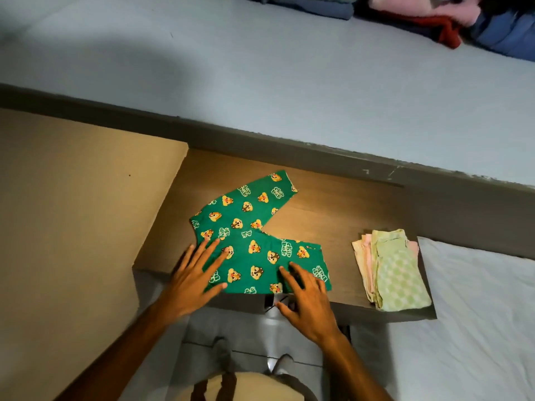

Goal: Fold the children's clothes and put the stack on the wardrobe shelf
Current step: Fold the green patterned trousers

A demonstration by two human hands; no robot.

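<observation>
Green children's trousers (pixel 254 235) printed with cartoon chipmunk faces lie spread flat on a wooden desktop (pixel 333 209), legs splayed in a V toward the back and right. My left hand (pixel 194 276) lies flat with spread fingers on the trousers' left part. My right hand (pixel 307 296) hovers with loosely spread fingers at the near right edge of the garment, fingertips touching the fabric. A folded stack of pale green and pink clothes (pixel 390 270) sits to the right on the same desktop.
A light blue bed surface (pixel 260 68) lies beyond the desk, with a pile of unfolded clothes (pixel 434 15) at its top right. A tan panel (pixel 72 212) stands at the left. A white sheet (pixel 477 314) lies at the lower right.
</observation>
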